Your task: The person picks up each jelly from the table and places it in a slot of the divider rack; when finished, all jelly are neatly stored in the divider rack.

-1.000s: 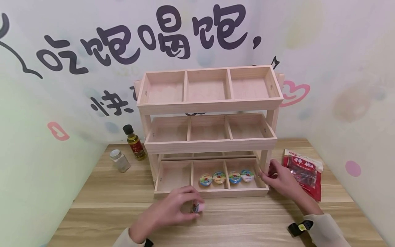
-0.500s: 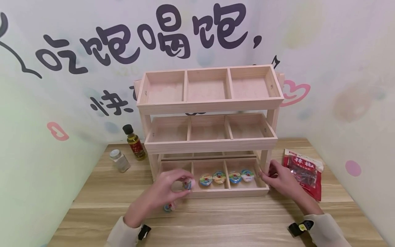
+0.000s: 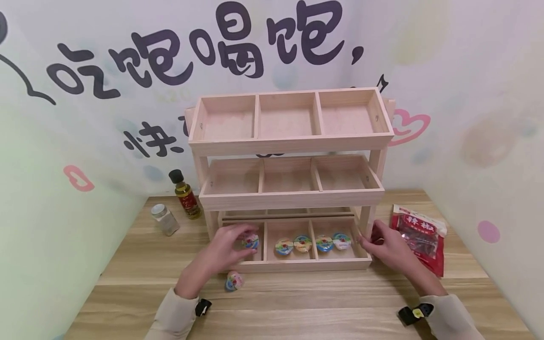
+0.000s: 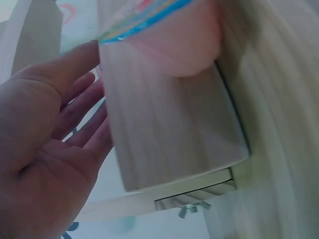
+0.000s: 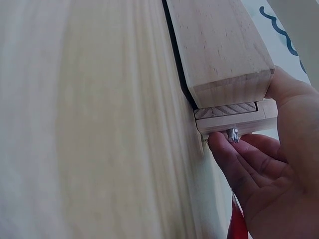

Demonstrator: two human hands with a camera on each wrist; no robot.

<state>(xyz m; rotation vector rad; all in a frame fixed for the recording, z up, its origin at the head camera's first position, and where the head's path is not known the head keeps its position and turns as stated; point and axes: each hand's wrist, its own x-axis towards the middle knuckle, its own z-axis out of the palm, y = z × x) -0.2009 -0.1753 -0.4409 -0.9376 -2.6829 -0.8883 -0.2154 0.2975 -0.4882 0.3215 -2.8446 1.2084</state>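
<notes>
A three-tier wooden rack [image 3: 293, 202] stands on the table, each tier split into three compartments. My left hand [image 3: 222, 246] reaches into the bottom-left compartment, thumb and fingers around a jelly cup [image 3: 250, 241] with a blue-edged printed lid. In the left wrist view the fingers [image 4: 82, 117] go behind the tray's front wall, which mostly hides that cup. Another jelly cup [image 3: 233, 281], pinkish, lies on the table before the rack. My right hand [image 3: 390, 245] grips the bottom tray's right end; in the right wrist view its fingertips [image 5: 219, 144] are by a metal wing bolt [image 5: 233, 135].
Two jelly cups [image 3: 293, 245] sit in the bottom-middle compartment and two more cups [image 3: 333, 242] in the bottom-right one. A capped shaker jar [image 3: 165, 220] and an oil bottle [image 3: 185, 194] stand left of the rack. At its right lies a red chili packet [image 3: 418, 238].
My left hand has carried a jelly cup from the table in front, up and leftward, into the bottom-left compartment. The right hand has kept its grip on the rack's end.
</notes>
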